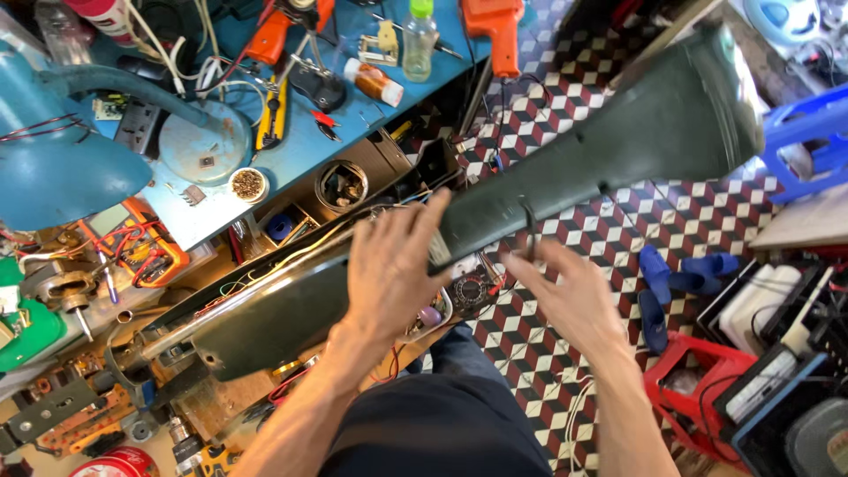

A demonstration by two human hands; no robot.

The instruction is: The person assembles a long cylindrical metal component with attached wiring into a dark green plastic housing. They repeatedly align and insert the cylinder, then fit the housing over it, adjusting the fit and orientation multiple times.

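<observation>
The left hand [389, 265] lies palm-down with fingers spread loosely, resting flat on the long dark green casing [565, 168], which stretches diagonally from the cluttered blue workbench [309, 146] out over the checkered floor [601, 265]. The right hand [570, 296] reaches in from beside it, fingers open and slightly curled, fingertips [530, 252] at the casing's lower edge; whether they touch it is unclear

clear green-capped bottle [419, 40], orange-labelled tube [374, 82], perhaps glue

Looks like a cramped electronics repair workshop: blue workbench [309, 146] littered with pliers [272, 115], with bare circuit boards [66, 415] left of it.
</observation>
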